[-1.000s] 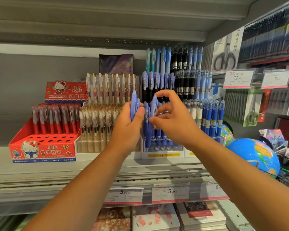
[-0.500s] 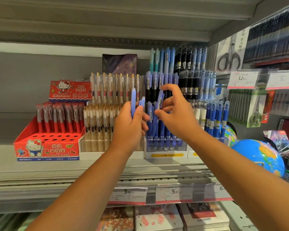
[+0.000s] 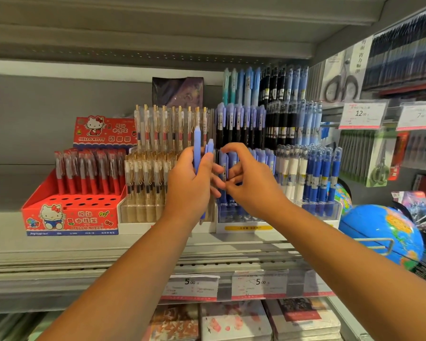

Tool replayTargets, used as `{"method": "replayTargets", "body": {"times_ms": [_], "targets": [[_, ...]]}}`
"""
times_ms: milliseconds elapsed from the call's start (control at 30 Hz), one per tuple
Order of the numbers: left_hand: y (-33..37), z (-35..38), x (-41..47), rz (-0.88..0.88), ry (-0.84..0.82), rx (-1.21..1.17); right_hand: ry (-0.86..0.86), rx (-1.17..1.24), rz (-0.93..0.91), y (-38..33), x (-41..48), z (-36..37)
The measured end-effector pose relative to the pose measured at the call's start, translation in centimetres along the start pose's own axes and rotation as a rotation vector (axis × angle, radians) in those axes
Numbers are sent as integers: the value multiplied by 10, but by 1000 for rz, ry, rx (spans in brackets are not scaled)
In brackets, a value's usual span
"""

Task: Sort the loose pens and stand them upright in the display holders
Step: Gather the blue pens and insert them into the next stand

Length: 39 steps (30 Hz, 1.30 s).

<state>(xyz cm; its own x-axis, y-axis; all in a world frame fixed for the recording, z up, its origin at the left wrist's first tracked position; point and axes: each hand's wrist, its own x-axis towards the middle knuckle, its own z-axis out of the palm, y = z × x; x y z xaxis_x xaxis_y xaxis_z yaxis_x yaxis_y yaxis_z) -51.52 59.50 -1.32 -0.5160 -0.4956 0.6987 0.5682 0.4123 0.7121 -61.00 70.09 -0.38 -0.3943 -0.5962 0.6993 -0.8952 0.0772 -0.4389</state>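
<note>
**Two periwinkle pens (image 3: 197, 153) wait as a third goes in**

The third pen (image 3: 223, 166), held high by the right hand (image 3: 253, 183) half a second ago, now sits low in the front row of the clear display holder (image 3: 244, 217). Curled fingers (image 3: 235, 149) surround it, grip unclear. The left hand (image 3: 190, 185) clasps the other two upright, just beside.

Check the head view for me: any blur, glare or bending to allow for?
Head view: even, soft light; left hand, right hand and the lilac pens fairly sharp; hanging packs at far right smear; wide-angle lens bends the shelf edge; price tags' small print unreadable.
</note>
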Motion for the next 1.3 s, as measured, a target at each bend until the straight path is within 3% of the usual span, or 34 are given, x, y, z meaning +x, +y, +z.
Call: {"method": "replayTargets", "body": {"times_ms": [400, 500, 633, 867, 1033, 1200, 1300], "targets": [[6, 0, -2, -35, -54, -32, -17, -95, 36, 5, -8, -16], [5, 0, -2, -63, -128, -54, 93, 97, 100, 0, -7, -26], [6, 2, -5, -100, -269, -90, 67, 413, 188, -12, -2, -35], [8, 1, -7, -139, -335, -106, 2, 521, 157, -20, -7, -36], [7, 4, -8, -180, -248, -100, 71, 553, 220, -17, -4, -38], [4, 2, -5, -152, -99, -59, 116, 743, 256, -12, -2, -45], [1, 0, -3, -146, -85, -48, 141, 704, 238, -7, -1, -46]]}}
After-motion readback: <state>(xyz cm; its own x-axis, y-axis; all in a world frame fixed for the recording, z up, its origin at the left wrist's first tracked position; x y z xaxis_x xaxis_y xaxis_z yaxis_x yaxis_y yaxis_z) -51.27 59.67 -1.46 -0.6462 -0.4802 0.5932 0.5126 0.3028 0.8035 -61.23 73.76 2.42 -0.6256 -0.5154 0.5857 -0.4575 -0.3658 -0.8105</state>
